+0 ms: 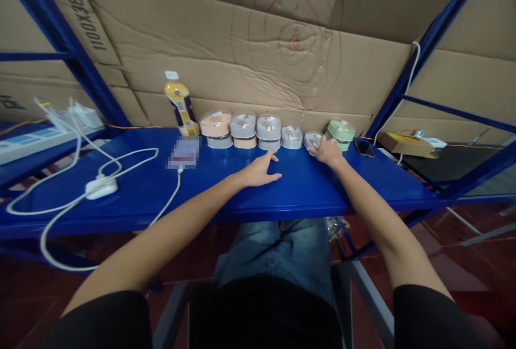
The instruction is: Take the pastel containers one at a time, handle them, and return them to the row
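Several small lidded boxes stand in a row along the back of the blue table. At the row's left, a pink box (216, 123) rests on a grey one; beside it a grey box (243, 125) tops a pink one, then comes a stack of grey boxes (269, 127) and a single grey box (291, 137). My right hand (326, 151) has its fingers closed on a low grey box (312, 140), next to a green box (341, 131). My left hand (262, 170) is open over the table in front of the grey stack, holding nothing.
A yellow bottle (181, 107) and a blurred-out device (184, 152) with a white cable are left of the boxes. A white charger (100, 186) lies in looped cables. A dark phone (364, 148) and an open carton (407, 144) are at the right.
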A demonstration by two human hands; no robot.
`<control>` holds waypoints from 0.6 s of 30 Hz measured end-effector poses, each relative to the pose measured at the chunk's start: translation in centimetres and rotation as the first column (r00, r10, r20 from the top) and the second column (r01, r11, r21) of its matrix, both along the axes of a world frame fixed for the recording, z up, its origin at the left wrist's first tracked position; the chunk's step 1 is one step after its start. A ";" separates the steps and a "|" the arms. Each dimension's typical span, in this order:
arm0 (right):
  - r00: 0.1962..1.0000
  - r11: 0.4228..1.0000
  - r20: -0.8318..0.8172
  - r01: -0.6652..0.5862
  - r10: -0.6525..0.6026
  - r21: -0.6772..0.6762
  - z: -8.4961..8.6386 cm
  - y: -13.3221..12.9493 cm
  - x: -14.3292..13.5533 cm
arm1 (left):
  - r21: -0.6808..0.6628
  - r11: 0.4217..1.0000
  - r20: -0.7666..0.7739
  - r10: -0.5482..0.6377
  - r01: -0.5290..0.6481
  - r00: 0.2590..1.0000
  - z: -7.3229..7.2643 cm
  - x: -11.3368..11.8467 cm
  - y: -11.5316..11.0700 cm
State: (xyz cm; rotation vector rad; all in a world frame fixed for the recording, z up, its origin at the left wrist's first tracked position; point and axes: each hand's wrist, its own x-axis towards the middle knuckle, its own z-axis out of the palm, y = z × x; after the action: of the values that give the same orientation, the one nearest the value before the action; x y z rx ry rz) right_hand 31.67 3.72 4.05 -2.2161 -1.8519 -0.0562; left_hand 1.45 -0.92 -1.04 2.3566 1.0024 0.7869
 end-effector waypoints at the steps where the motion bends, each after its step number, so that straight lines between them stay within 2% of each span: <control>1: 1.000 1.000 -0.008 0.008 -0.008 -0.004 0.1 0.4 -0.2 | 0.001 1.000 -0.002 0.000 0.000 1.000 0.0 0.0 0.0; 6: 0.997 1.000 -0.073 0.000 0.000 0.002 0.4 1.9 -1.2 | 0.022 1.000 -0.013 -0.017 0.017 1.000 -0.2 -0.3 0.2; 11: 0.998 0.983 -0.060 -0.013 0.024 0.181 1.1 0.8 0.5 | 0.024 0.999 -0.004 -0.022 0.022 1.000 -0.3 -0.3 0.3; 13: 0.999 0.942 -0.027 0.034 -0.026 0.333 1.7 0.4 2.0 | 0.018 1.000 -0.007 -0.014 0.015 1.000 -0.1 -0.2 0.2; 15: 0.991 0.870 -0.030 0.130 -0.132 0.476 2.1 0.7 3.5 | 0.012 1.000 -0.017 -0.005 0.005 1.000 0.0 -0.1 0.0; 16: 0.980 0.836 -0.051 0.189 -0.191 0.515 2.2 1.0 4.2 | 0.008 1.000 -0.019 -0.002 0.002 1.000 0.1 -0.1 0.0; 18: 0.953 0.815 -0.114 0.299 -0.280 0.496 1.9 2.0 5.6 | 0.005 1.000 -0.016 0.003 -0.003 1.000 0.2 -0.1 -0.1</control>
State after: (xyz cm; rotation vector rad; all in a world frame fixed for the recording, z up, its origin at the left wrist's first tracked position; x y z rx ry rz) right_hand 37.32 5.70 5.94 -2.0638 -1.2634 -0.5003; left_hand 1.39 -1.05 -0.88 2.3701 1.0118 0.7734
